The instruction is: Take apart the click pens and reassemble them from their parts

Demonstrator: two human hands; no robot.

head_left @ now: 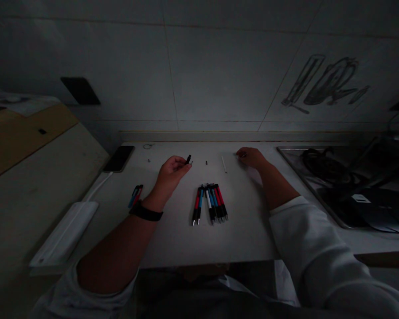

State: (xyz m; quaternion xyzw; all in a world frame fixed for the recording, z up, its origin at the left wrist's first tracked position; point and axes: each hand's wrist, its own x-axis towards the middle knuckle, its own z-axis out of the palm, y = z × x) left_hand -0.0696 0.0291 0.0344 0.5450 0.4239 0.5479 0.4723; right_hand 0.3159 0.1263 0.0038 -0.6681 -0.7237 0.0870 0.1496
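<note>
My left hand (170, 173) is raised a little above the white table (173, 239) and pinches a small black pen part (188, 159) between thumb and fingers. My right hand (251, 157) rests on the table farther right, fingers curled down over something small that I cannot make out. Between the hands lie a thin white pen refill (224, 164) and a tiny dark piece (206, 162). A row of several red, blue and white pens (210, 204) lies in front of me. Two more pens (135, 196) lie to the left.
A black phone (119, 158) lies at the back left, with a cable running to a white power bank (64, 234). A tray of dark cables (346, 181) sits at the right. A small ring (148, 146) lies near the wall.
</note>
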